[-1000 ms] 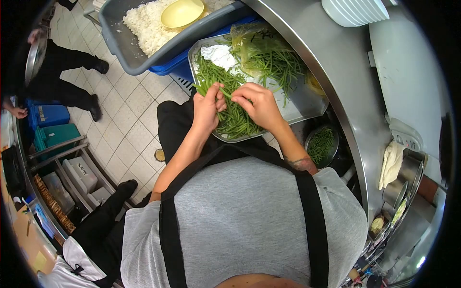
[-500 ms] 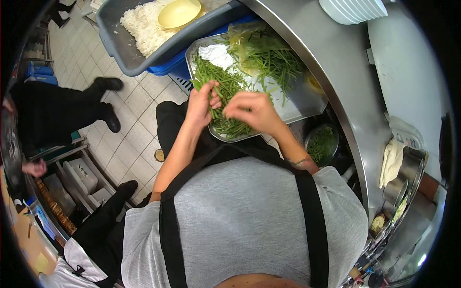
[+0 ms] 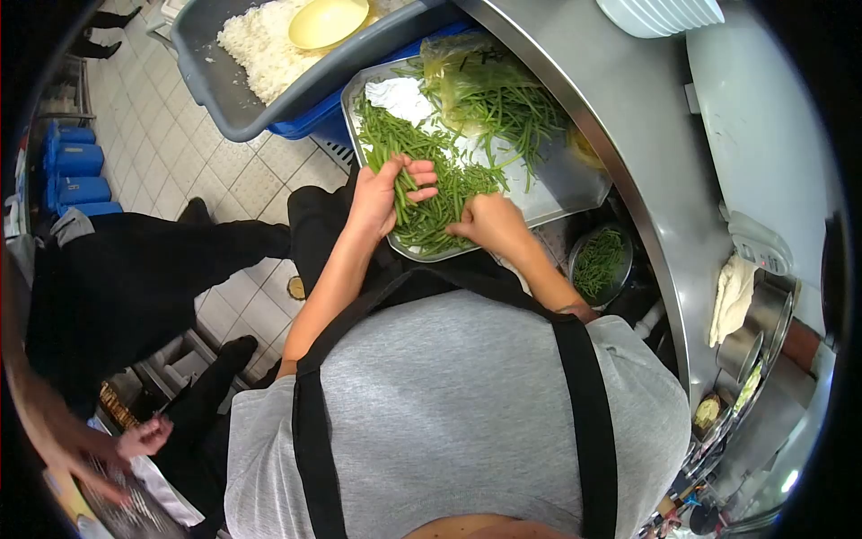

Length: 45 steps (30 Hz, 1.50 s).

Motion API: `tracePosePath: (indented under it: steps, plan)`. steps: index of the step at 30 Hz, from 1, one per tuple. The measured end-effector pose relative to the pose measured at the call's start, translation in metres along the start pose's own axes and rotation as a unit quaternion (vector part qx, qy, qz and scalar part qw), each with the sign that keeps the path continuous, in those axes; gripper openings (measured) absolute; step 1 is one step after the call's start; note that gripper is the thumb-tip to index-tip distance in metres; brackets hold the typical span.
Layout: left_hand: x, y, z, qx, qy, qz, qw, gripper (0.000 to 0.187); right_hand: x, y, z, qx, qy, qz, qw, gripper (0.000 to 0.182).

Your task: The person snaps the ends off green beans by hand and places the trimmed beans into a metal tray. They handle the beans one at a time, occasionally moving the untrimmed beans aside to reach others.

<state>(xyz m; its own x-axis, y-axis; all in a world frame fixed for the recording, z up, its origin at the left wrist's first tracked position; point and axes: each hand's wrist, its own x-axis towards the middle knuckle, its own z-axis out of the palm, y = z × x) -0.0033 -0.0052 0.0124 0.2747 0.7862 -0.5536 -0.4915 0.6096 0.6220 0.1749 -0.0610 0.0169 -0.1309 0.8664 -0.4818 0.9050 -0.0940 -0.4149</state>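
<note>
My left hand (image 3: 388, 193) is over a metal tray (image 3: 548, 216), thumb bent over a small bunch of green beans (image 3: 401, 187) in the palm, its other fingers partly stretched out. To its right, my right hand (image 3: 492, 222) is pinched low at the tray's near edge, among the loose beans (image 3: 431, 235). What its fingertips hold is hidden. A clear yellowish plastic bag (image 3: 453, 85) with more green beans spilling out lies at the tray's far side. Crumpled white paper or plastic (image 3: 400, 99) is beside it.
A grey tub (image 3: 260, 126) of white rice with a yellow bowl (image 3: 328, 22) stands beyond the tray. The curved steel counter edge (image 3: 620, 171) is at right. Below it sits a bowl of greens (image 3: 600, 265). A co-worker's legs (image 3: 162, 269) are close on the left.
My right hand has moved down and right to the beans at the near edge. My left fingers have loosened around the bunch. The co-worker at left has come closer.
</note>
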Motion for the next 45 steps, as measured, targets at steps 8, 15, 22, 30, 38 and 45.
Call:
tracePosePath:
  steps: [8,15,22,30,38,45]
  plan:
    - [0.0,-0.022,-0.006,0.347,-0.066,0.119,0.928,0.011,-0.005,0.007,0.0,0.11,0.087,-0.01,0.99,0.013]
    - [-0.017,-0.011,0.015,0.547,-0.163,0.344,0.745,0.048,-0.009,-0.003,-0.046,0.179,0.051,-0.102,0.977,0.015]
    - [-0.018,0.0,0.008,0.592,-0.059,0.353,0.722,0.025,-0.011,-0.005,-0.061,0.228,0.07,-0.091,0.967,0.014]
    - [-0.018,0.004,0.009,0.619,-0.024,0.28,0.734,0.018,-0.004,0.005,-0.053,0.129,0.156,-0.186,0.961,0.013]
    - [-0.012,0.01,0.003,0.584,-0.061,0.158,0.794,0.017,-0.003,0.002,-0.065,0.153,0.142,-0.122,0.97,0.012]
    - [-0.011,0.01,0.002,0.565,-0.054,0.132,0.813,0.019,0.003,0.006,-0.06,0.157,0.156,-0.157,0.963,0.01]
